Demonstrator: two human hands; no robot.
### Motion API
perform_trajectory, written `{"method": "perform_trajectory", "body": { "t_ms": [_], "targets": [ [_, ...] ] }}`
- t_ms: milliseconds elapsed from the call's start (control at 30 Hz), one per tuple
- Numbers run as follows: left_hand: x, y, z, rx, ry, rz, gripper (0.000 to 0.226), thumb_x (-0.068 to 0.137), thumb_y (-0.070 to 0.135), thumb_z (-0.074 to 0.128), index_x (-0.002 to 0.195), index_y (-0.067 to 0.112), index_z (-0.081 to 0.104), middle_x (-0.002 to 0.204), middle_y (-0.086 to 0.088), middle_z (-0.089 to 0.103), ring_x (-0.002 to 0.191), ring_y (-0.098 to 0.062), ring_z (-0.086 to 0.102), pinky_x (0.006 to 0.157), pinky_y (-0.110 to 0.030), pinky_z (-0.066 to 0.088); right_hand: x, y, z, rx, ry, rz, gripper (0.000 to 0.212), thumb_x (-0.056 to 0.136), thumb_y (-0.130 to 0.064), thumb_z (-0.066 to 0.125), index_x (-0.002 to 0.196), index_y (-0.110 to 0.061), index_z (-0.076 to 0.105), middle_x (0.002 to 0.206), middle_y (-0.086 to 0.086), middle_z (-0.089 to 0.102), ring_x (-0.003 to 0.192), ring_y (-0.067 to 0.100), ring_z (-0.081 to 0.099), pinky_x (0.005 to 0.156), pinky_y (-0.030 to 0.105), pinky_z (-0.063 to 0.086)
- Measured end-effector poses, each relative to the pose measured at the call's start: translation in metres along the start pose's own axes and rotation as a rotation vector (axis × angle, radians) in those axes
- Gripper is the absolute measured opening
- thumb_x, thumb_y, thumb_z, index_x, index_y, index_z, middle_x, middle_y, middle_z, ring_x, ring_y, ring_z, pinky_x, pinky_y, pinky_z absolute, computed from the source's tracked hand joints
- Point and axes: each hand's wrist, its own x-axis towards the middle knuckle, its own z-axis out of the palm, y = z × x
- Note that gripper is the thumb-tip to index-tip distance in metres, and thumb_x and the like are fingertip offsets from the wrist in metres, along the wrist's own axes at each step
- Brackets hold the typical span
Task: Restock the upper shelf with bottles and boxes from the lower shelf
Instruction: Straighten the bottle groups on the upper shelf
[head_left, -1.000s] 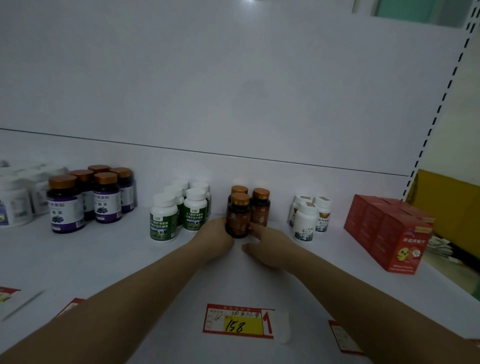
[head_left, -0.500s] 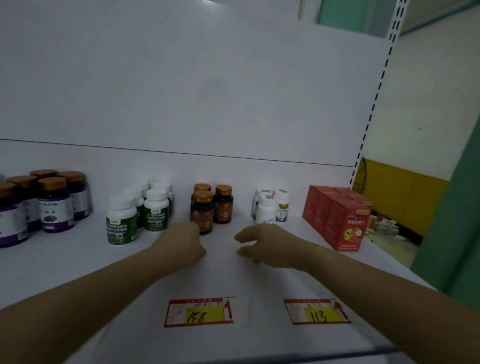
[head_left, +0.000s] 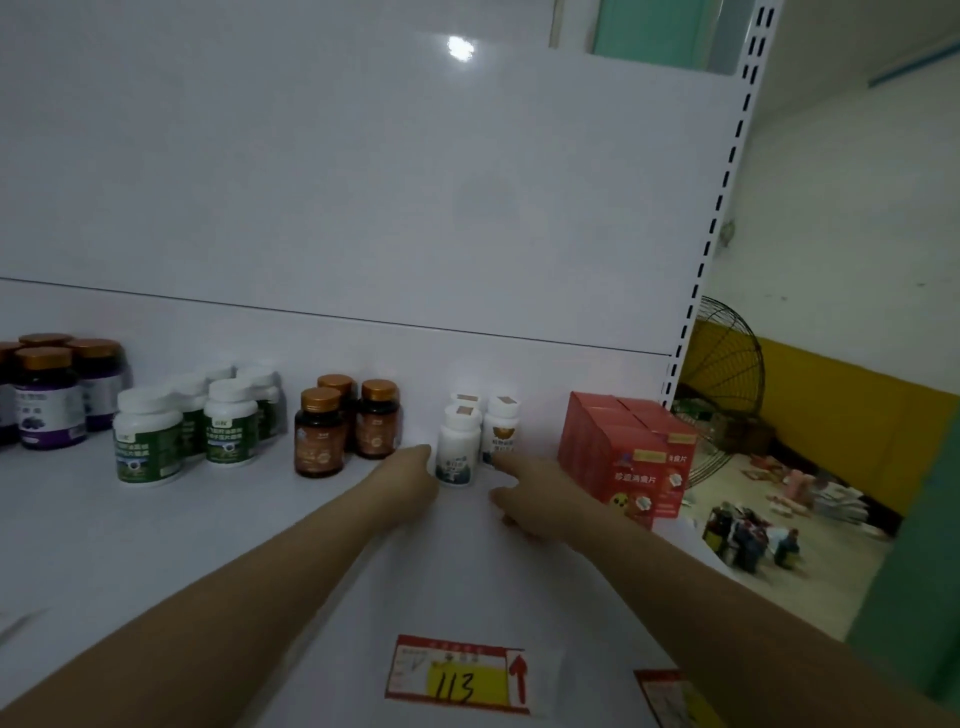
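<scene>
On white shelf, left to right: dark bottles with purple labels, copper caps; white bottles with green labels; three amber bottles, copper caps; three small white bottles, upright, clustered close; red boxes, standing in a block at the shelf's right end. Front edge: price tag marked 113.

Hands: left hand lies against the left side of the front small white bottle; its grip is seen from behind, and I cannot tell whether it wraps the bottle. The right hand is just right of the same cluster, grip spread, forefinger at the right-hand bottle's base, thumb stretched toward the front bottle, holding nothing.
</scene>
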Motion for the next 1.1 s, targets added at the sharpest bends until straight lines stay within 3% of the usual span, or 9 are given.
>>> {"method": "perform_trajectory", "body": {
  "t_ms": [100,200,400,600,767,833,933,1000,1100],
  "targets": [
    [-0.001,-0.002,0.005,-0.076,-0.001,0.019,0.047,0.088,0.0,0.043,0.134,0.01,0.047,0.138,-0.012,0.049,0.118,-0.022,0.05,0.088,-0.02,0.038,0.008,0.004,0.007,-0.019,-0.007,-0.061,0.055,0.091,-0.021,0.051,0.144,-0.02,0.035,0.151,0.005,0.036,0.133,0.021,0.041,0.108,0.03,0.033],
    [-0.002,-0.004,0.004,-0.13,-0.016,0.074,0.049,0.085,-0.003,0.043,0.129,0.015,0.055,0.127,-0.008,0.059,0.101,-0.016,0.056,0.077,-0.018,0.042,0.009,0.008,0.012,-0.044,-0.011,-0.1,0.051,0.09,-0.022,0.048,0.141,-0.028,0.04,0.149,0.001,0.04,0.133,0.021,0.041,0.109,0.032,0.033],
    [-0.003,-0.007,0.003,-0.136,-0.037,0.116,0.057,0.081,-0.005,0.044,0.132,0.02,0.052,0.122,-0.006,0.061,0.082,-0.011,0.054,0.046,0.0,0.036,0.012,0.007,0.013,-0.112,-0.039,-0.116,0.052,0.093,-0.026,0.044,0.144,-0.03,0.033,0.151,0.0,0.035,0.136,0.023,0.037,0.111,0.037,0.033],
    [-0.003,-0.01,0.003,-0.138,-0.042,0.125,0.056,0.084,-0.003,0.047,0.134,0.021,0.049,0.132,-0.004,0.056,0.1,-0.012,0.052,0.081,-0.016,0.039,0.011,0.006,0.014,-0.134,-0.048,-0.101,0.052,0.094,-0.027,0.044,0.144,-0.03,0.031,0.151,0.0,0.036,0.135,0.023,0.038,0.111,0.035,0.032],
    [0.0,-0.01,0.003,-0.072,-0.023,0.032,0.05,0.086,0.005,0.054,0.135,0.011,0.046,0.136,-0.008,0.052,0.117,-0.021,0.052,0.089,-0.023,0.04,0.002,-0.001,0.012,-0.161,-0.061,-0.07,0.057,0.095,-0.029,0.045,0.148,-0.024,0.024,0.153,0.003,0.032,0.137,0.023,0.035,0.11,0.032,0.03],
    [0.001,-0.01,-0.001,0.004,-0.024,-0.048,0.049,0.085,0.013,0.06,0.132,0.008,0.046,0.131,-0.01,0.052,0.11,-0.021,0.053,0.084,-0.023,0.04,-0.01,-0.008,0.003,-0.163,-0.074,-0.074,0.061,0.096,-0.03,0.047,0.149,-0.021,0.019,0.154,0.005,0.029,0.136,0.024,0.036,0.109,0.031,0.03],
    [-0.007,-0.001,-0.01,0.143,-0.077,-0.107,0.038,0.085,0.02,0.063,0.119,0.005,0.053,0.111,-0.009,0.057,0.09,-0.017,0.053,0.072,-0.021,0.043,-0.04,-0.015,-0.015,-0.151,-0.063,-0.131,0.057,0.095,-0.03,0.049,0.147,-0.023,0.026,0.151,0.004,0.034,0.127,0.022,0.048,0.104,0.035,0.041],
    [-0.019,0.012,-0.012,0.223,-0.064,-0.058,0.036,0.085,0.023,0.064,0.114,0.005,0.054,0.107,-0.008,0.058,0.082,-0.015,0.051,0.064,-0.02,0.042,-0.065,-0.015,-0.031,-0.155,-0.064,-0.206,0.046,0.095,-0.028,0.049,0.14,-0.022,0.041,0.14,-0.002,0.049,0.111,0.011,0.056,0.093,0.027,0.048],
    [-0.036,0.038,-0.005,0.218,-0.017,0.077,0.044,0.082,0.031,0.068,0.116,0.009,0.053,0.115,-0.007,0.06,0.082,-0.012,0.048,0.057,-0.015,0.036,-0.1,0.001,-0.055,-0.195,-0.16,-0.211,0.028,0.094,-0.027,0.051,0.118,-0.02,0.062,0.097,-0.015,0.065,0.073,-0.007,0.058,0.063,0.007,0.042]
  ]
}}
